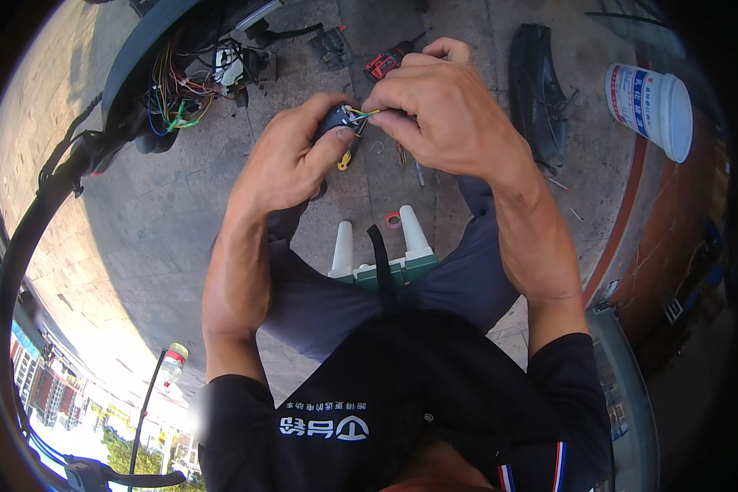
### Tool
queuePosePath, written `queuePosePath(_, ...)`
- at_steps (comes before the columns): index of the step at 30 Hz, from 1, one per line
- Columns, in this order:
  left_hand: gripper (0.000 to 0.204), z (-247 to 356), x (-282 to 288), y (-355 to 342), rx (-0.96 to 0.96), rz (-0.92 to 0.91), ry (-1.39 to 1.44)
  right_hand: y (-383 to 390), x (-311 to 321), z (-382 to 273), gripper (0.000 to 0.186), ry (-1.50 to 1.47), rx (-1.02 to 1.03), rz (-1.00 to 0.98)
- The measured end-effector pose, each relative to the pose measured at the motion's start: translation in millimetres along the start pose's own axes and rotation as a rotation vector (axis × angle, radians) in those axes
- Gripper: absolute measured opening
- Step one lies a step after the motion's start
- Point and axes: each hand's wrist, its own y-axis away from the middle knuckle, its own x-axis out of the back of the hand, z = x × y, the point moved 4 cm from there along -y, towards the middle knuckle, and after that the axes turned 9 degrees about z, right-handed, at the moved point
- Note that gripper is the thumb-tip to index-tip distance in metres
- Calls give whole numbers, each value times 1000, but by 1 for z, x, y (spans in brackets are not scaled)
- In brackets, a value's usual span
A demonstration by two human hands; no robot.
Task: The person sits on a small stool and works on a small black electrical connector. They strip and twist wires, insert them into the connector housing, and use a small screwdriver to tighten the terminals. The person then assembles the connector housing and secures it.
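My left hand is closed round a small dark rounded housing, its open side turned toward my right hand. Thin coloured wires, yellow and green-blue among them, come out of the housing. Between thumb and forefinger, my right hand pinches the ends of these wires. Both hands are close together above the ground, in front of my knees. The inside of the housing is too small to make out.
Tangled coloured wires hang from a vehicle frame at the upper left. A red-and-black power drill, a yellow-handled tool and a red tape roll lie on the paving. To the right are a curved black panel and a white bucket.
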Motion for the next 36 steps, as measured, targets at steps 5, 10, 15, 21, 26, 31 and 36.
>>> queuePosePath(5, 31, -4, 1, 1, 68, -94, 89, 1, 1, 0, 8, -13, 21, 14)
queuePosePath(10, 30, -5, 2, 1, 33, -80, 118, -1, -1, 1, 10, -127, -15, 12)
queuePosePath(15, 31, -6, 1, 2, 51, -56, 239, -2, 4, 3, 10, -232, -95, 2)
queuePosePath(21, 35, 0, 9, 1, -229, 43, 95, -2, 13, -1, 14, -96, 60, 88)
queuePosePath(26, 40, -1, 14, -3, -382, 131, 43, 3, 20, -9, 15, -55, 88, 164)
queuePosePath(31, 43, 0, 13, -5, -416, 148, -40, 3, 19, -14, 13, 11, 74, 193)
queuePosePath(36, 44, 2, 10, -5, -421, 149, -72, 4, 19, -15, 11, 59, 88, 195)
